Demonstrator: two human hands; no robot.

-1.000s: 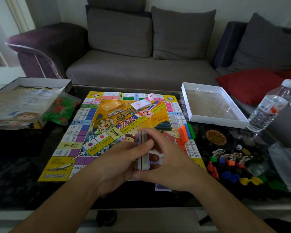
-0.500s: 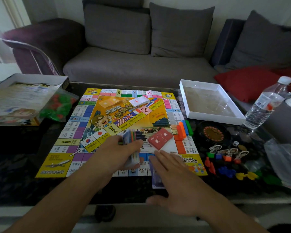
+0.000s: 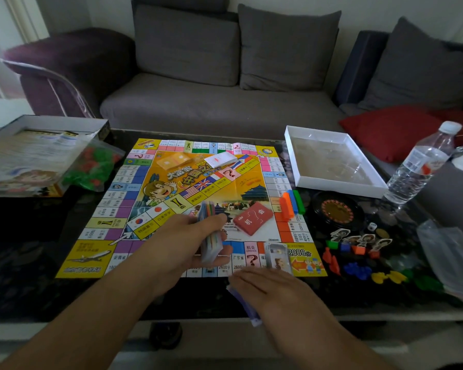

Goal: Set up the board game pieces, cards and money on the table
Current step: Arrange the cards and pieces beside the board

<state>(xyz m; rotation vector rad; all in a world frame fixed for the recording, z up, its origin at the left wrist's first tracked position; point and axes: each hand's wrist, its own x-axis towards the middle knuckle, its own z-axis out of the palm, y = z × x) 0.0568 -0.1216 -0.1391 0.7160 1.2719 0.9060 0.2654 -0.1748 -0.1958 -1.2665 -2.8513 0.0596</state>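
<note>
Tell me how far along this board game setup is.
Done: the colourful game board lies open on the dark table, with a red card deck and a white card deck on it. In hand: the left hand grips a multicoloured stack of play money; the right hand lays a note down. Left: the pawns and plastic pieces sit heaped beside the board, unsorted.

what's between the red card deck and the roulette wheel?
In the head view, a row of orange, blue and green bars stands on the board's right edge between the red card deck and the roulette wheel.
</note>
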